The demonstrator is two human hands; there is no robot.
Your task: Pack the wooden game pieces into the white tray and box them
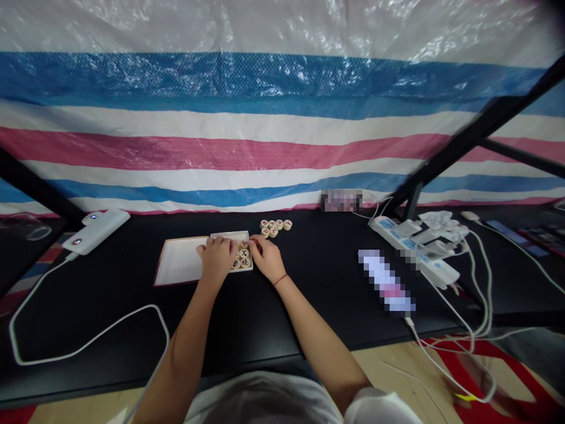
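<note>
I see my left hand (217, 254) lying flat over the box (232, 251), fingers spread on the discs (243, 257) inside. My right hand (266, 257) curls at the box's right edge; what it pinches I cannot tell. Beyond the box lie six loose discs (275, 226); left of it, its lid (180, 259), all on the black surface (309, 282).

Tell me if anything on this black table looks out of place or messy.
Mostly tidy. A few round game pieces sit loose on the table behind the small box, apart from those under both hands. White cables tangle around the power strip at right.
</note>
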